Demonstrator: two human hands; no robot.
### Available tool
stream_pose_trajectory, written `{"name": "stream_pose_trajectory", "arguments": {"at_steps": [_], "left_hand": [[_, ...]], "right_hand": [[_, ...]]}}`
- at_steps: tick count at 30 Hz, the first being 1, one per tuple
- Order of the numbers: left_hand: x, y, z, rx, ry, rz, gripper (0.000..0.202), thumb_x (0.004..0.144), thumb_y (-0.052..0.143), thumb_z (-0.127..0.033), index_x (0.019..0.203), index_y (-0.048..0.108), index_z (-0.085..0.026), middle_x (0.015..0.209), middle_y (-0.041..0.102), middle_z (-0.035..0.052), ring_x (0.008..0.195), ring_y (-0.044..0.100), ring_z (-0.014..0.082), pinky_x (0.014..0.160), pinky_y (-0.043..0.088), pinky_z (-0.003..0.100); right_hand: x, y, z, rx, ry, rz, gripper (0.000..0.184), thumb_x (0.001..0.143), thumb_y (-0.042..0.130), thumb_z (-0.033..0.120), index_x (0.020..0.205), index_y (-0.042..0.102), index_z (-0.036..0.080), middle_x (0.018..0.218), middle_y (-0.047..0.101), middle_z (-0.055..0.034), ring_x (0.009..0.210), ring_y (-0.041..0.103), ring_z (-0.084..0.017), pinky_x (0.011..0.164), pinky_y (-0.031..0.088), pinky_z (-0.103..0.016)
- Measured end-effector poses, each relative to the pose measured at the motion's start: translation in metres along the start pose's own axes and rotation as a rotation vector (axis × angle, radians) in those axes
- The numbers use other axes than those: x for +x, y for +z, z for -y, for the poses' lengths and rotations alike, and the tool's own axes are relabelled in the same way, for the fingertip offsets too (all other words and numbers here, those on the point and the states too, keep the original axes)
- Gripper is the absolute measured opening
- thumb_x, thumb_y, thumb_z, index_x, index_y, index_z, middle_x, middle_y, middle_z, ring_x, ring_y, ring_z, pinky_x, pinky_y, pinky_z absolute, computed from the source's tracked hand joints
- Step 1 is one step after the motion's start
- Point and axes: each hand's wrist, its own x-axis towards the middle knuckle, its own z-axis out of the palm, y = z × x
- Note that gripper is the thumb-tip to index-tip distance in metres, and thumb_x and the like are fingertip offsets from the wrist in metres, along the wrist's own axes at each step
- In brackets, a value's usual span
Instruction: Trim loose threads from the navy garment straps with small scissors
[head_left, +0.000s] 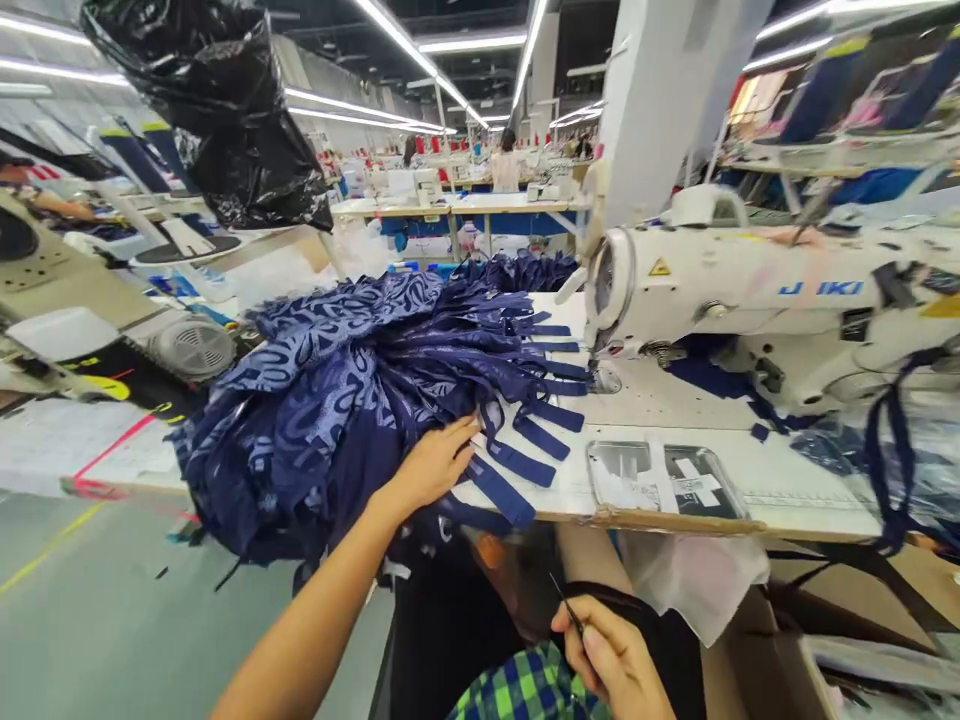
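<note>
1. Clearly nearest the work: left hand (pixel 435 465), reaching forward and up from the lower left, palm down on the near right edge of the navy patterned fabric pile (pixel 330 400).
2. Fingers (pixel 461 432) loosely spread and lying flat, tips pointing toward the sewing machine (pixel 757 300); resting on cloth, not pinching or gripping anything that shows.
3. Pile heaped on the left part of the white sewing table (pixel 795 470), spilling over the near edge toward the floor; plain navy straps (pixel 525 455) fanning out from beneath it to the right, long axes running left to right, slightly downward toward the near edge.
4. Closest strap ends just right of and below the left fingertips, touching or nearly touching them; exact contact hard to tell.
5. Right hand (pixel 611 660) low in the lap, well apart from the pile, below the table edge; fingers closed narrowly around a thin dark tool (pixel 568 603), its tip pointing up and left. Likely thread snips, though too small to be sure.
6. Lying between straps and machine on the table front: a shallow metal tray (pixel 667 485) holding paper scraps.
7. Hanging above left: a black plastic bag (pixel 217 110).
</note>
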Motion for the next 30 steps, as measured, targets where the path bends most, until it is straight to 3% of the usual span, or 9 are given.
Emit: {"name": "stream_pose_trajectory", "arguments": {"at_steps": [4, 9, 14, 18, 24, 26, 30], "left_hand": [[-0.027, -0.012, 0.012, 0.022, -0.106, 0.036, 0.04, 0.091, 0.029, -0.033, 0.122, 0.047, -0.016, 0.132, 0.044, 0.0095, 0.118, 0.045, 0.0202, 0.096, 0.038, 0.038], [-0.032, -0.01, 0.006, 0.062, -0.119, 0.02, 0.042, 0.088, 0.039, -0.04, 0.12, 0.048, -0.015, 0.133, 0.043, 0.0107, 0.117, 0.045, 0.0232, 0.097, 0.036, 0.038], [-0.029, -0.006, -0.004, 0.06, -0.166, -0.029, 0.035, 0.085, 0.045, -0.039, 0.109, 0.052, -0.014, 0.128, 0.047, 0.0104, 0.111, 0.048, 0.0245, 0.094, 0.037, 0.039], [-0.028, -0.002, -0.006, 0.074, -0.172, -0.046, 0.035, 0.085, 0.046, -0.039, 0.109, 0.052, -0.015, 0.127, 0.047, 0.0101, 0.109, 0.049, 0.0249, 0.093, 0.038, 0.039], [-0.026, -0.001, -0.008, 0.081, -0.191, -0.05, 0.035, 0.084, 0.048, -0.038, 0.11, 0.052, -0.015, 0.128, 0.047, 0.0092, 0.108, 0.049, 0.0241, 0.091, 0.039, 0.038], [-0.026, -0.002, -0.011, 0.086, -0.205, -0.049, 0.034, 0.084, 0.049, -0.036, 0.11, 0.052, -0.015, 0.127, 0.048, 0.0088, 0.107, 0.049, 0.0237, 0.091, 0.039, 0.038], [-0.027, 0.0, -0.017, 0.099, -0.232, -0.046, 0.033, 0.083, 0.05, -0.034, 0.11, 0.053, -0.015, 0.126, 0.049, 0.0087, 0.105, 0.05, 0.0236, 0.09, 0.039, 0.038]], "right_hand": [[0.008, 0.0, -0.007, -0.2, 0.037, 0.122, 0.046, 0.083, 0.039, 0.053, 0.086, 0.06, 0.012, 0.052, 0.034, 0.0016, 0.047, 0.03, -0.008, 0.047, 0.024, -0.022], [0.028, 0.018, -0.008, -0.385, 0.007, 0.288, 0.042, 0.086, 0.035, 0.048, 0.079, 0.055, 0.012, 0.059, 0.035, 0.0004, 0.053, 0.031, -0.009, 0.051, 0.025, -0.024], [0.047, 0.039, -0.016, -0.468, -0.016, 0.258, 0.039, 0.087, 0.035, 0.045, 0.076, 0.053, 0.012, 0.057, 0.035, 0.0009, 0.052, 0.033, -0.009, 0.051, 0.025, -0.024], [0.063, 0.048, -0.029, -0.528, -0.029, 0.182, 0.041, 0.085, 0.035, 0.045, 0.079, 0.059, 0.011, 0.057, 0.046, -0.0015, 0.053, 0.041, -0.011, 0.054, 0.031, -0.025], [0.08, 0.059, -0.04, -0.571, -0.06, 0.091, 0.042, 0.081, 0.038, 0.043, 0.087, 0.064, 0.011, 0.081, 0.063, -0.0103, 0.071, 0.057, -0.02, 0.064, 0.039, -0.029], [0.079, 0.06, -0.039, -0.579, -0.135, 0.121, 0.039, 0.082, 0.037, 0.041, 0.08, 0.063, 0.012, 0.072, 0.061, -0.0078, 0.066, 0.055, -0.018, 0.06, 0.037, -0.028], [0.068, 0.055, -0.032, -0.537, -0.191, 0.163, 0.033, 0.083, 0.039, 0.035, 0.07, 0.059, 0.012, 0.051, 0.044, 0.0, 0.046, 0.039, -0.01, 0.047, 0.028, -0.024]]}}
